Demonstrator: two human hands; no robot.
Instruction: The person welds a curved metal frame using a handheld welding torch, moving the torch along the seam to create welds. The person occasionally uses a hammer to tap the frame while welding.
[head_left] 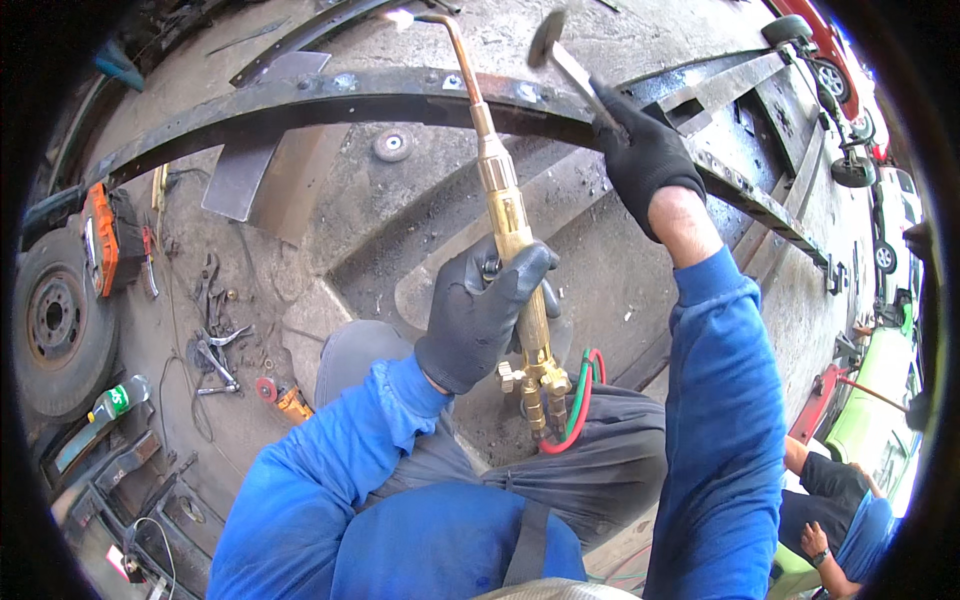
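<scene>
My left hand [480,310], in a dark glove, grips the brass body of a cutting torch [505,205]. Its thin tube reaches up to a lit tip over a long curved steel beam [330,100]. Red and green hoses [580,400] leave the torch's lower end over my knee. My right hand [645,160], also gloved, holds a hammer [560,55] by its handle, the head raised above the beam to the right of the torch tip.
A wheel with tyre [55,320] and a green bottle [118,398] lie at the left. Wrenches and small tools [215,345] are scattered on the concrete. A grinding disc [392,145] lies near the beam. Another person [840,520] sits at the lower right.
</scene>
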